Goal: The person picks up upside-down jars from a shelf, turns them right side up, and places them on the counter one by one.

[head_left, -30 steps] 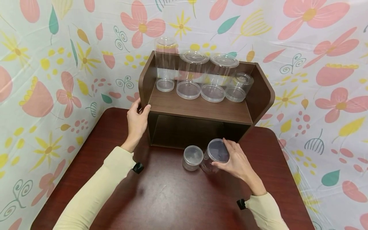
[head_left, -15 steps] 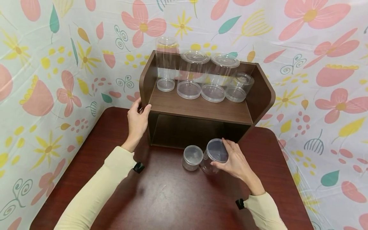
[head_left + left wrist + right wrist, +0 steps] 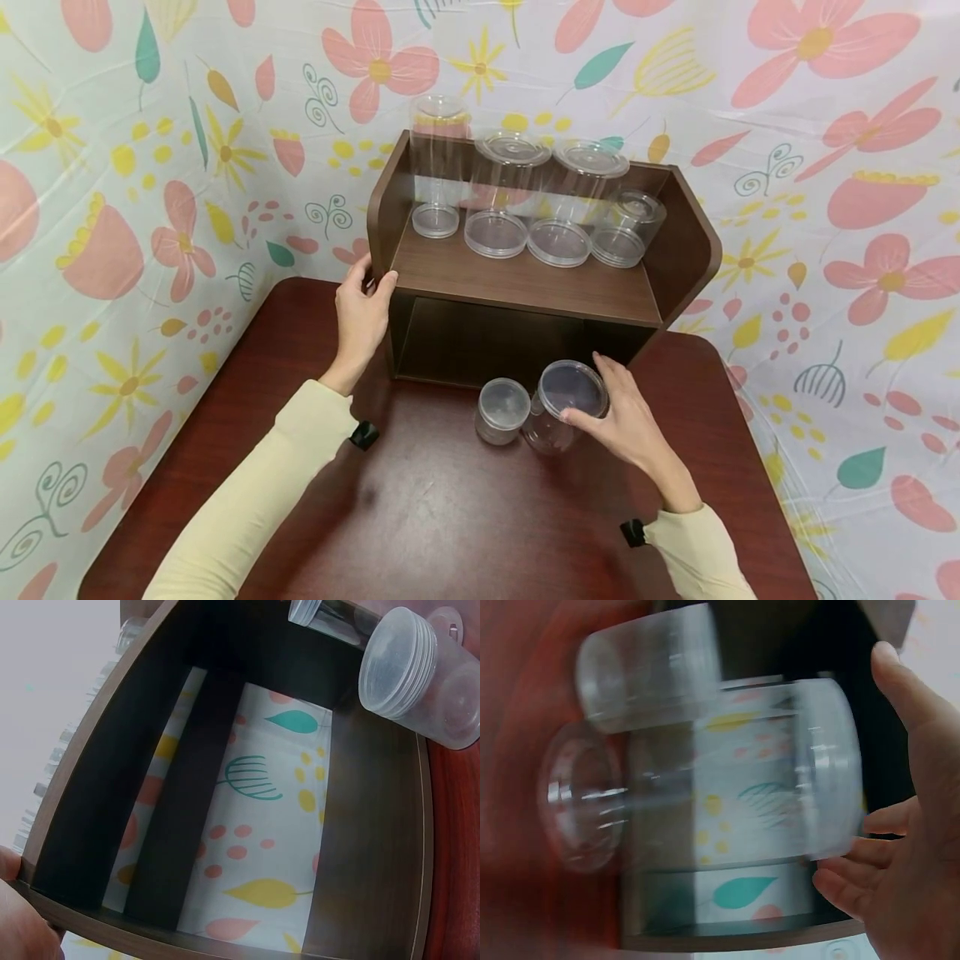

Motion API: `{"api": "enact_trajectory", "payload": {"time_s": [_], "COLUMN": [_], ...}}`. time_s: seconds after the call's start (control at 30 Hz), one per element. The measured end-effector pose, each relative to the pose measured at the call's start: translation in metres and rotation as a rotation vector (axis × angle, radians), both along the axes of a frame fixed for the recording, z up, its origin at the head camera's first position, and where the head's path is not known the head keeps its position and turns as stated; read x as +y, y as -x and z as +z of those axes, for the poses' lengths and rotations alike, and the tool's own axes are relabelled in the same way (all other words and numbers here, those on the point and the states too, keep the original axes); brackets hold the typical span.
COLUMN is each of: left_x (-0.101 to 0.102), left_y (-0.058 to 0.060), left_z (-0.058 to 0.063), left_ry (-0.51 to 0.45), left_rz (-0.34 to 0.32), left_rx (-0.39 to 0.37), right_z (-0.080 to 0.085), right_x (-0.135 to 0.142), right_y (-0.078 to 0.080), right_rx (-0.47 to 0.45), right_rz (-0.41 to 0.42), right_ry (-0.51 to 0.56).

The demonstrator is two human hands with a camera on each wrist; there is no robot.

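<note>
A person's left hand [image 3: 360, 321] holds the side of a brown shelf [image 3: 517, 287] while the right hand [image 3: 630, 421] spreads loosely beside a large clear jar [image 3: 551, 432].
The large jar stands on the table [image 3: 435, 533], right of centre in the lower half of the head view, with a small jar [image 3: 502, 408] close at its left; whether the two touch is unclear. The left thumb and fingers pinch the shelf's left panel; the right fingers are spread around the lid's right side without grasping it, though a fingertip may graze it. A sideways nudge from the right thumb could tip the large jar into its neighbour, and a tug by the left hand could rock the shelf and topple the clear jars [image 3: 510, 196] on top, in the upper middle.
</note>
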State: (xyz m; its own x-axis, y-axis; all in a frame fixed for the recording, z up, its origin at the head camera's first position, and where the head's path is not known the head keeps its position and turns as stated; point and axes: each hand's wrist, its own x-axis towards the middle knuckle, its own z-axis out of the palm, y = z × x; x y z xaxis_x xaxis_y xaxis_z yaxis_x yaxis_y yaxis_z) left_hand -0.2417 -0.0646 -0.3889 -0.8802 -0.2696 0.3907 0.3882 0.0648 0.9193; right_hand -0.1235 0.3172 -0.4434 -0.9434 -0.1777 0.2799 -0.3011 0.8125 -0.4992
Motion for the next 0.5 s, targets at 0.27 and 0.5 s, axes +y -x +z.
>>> {"api": "enact_trajectory", "payload": {"time_s": [0.27,0.5], "left_x": [0.000,0.008], "left_y": [-0.001,-0.026], "left_z": [-0.001,0.030], "left_ry": [0.029,0.030], "left_rz": [0.010,0.011], "left_rx": [-0.004,-0.013], "right_z": [0.048,0.111], "right_x": [0.002,-0.006], "right_y": [-0.001,0.003], "right_rx": [0.229,0.278], "right_rz": [0.051,0.009], "right_ry": [0.227,0.463]}}
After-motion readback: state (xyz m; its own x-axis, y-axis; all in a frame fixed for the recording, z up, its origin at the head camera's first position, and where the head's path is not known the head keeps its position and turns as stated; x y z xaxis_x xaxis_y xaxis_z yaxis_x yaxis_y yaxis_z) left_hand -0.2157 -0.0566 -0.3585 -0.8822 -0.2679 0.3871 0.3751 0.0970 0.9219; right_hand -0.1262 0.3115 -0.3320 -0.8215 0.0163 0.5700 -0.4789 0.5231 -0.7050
